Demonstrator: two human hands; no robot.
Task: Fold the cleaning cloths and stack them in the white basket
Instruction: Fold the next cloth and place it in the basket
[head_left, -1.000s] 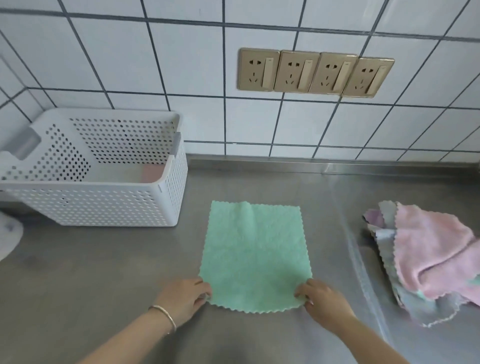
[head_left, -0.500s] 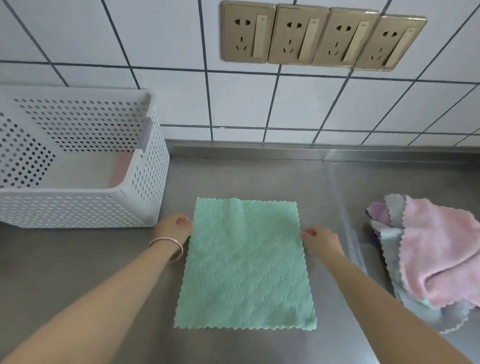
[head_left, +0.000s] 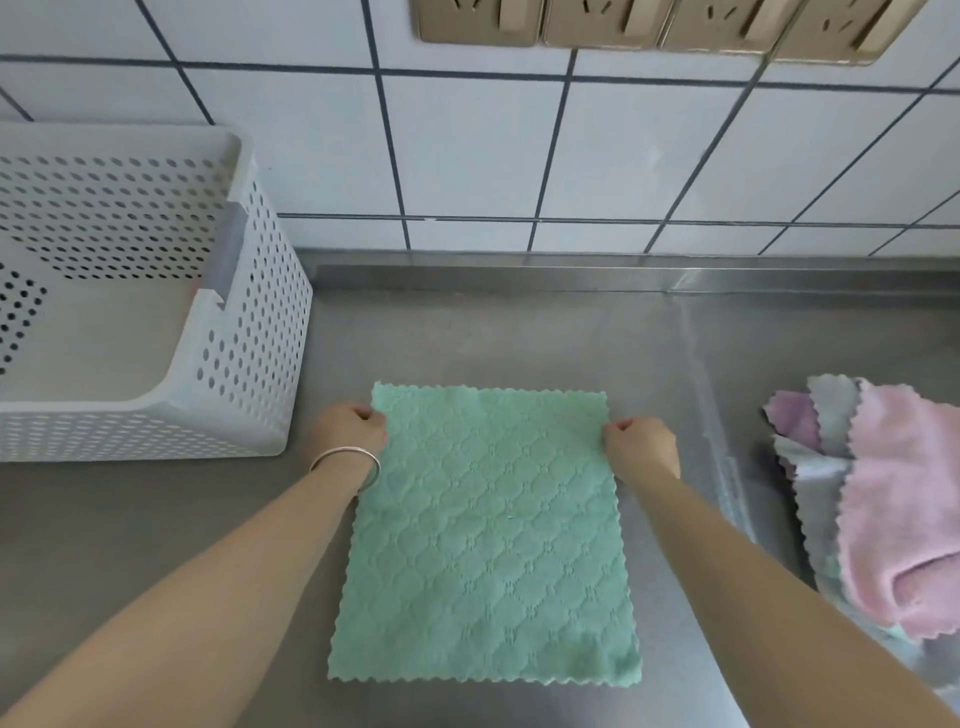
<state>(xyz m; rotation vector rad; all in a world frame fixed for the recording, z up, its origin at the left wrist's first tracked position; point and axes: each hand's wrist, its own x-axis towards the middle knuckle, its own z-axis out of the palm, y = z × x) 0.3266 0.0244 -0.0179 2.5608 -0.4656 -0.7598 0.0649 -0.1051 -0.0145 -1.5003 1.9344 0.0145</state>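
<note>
Currently: green cloth (head_left: 488, 535) lies flat on the steel desk (head_left: 519, 338), roughly mid-desk, diamond-quilt side up, zigzag edges all round. Near edge sits close to the desk's front edge, far edge points at the tiled wall (head_left: 467, 156).

Left hand (head_left: 349, 431) is at the cloth's far-left corner, fingers curled and pinching that corner. Thin metal bangle (head_left: 345, 464) on that wrist. Right hand (head_left: 640, 447) is at the far-right corner, fingers curled, pinching the corner the same way. Both forearms run along the cloth's side edges, outside it.

White basket (head_left: 249, 322) stands at the desk's left side toward the back edge, perforated walls, just beside the left hand but not touching it. Only the bare floor of the basket shows from this angle; the rest of its inside is cut off by the frame edge.

Pile of cloths (head_left: 862, 499) at the desk's right edge, well apart from the green one: pink one on top, loosely bunched, grey and purple ones underneath, sticking out on the far-left side.

Row of tan wall sockets (head_left: 649, 26) on the tiles above the desk's back edge, partly cut off at the top.
</note>
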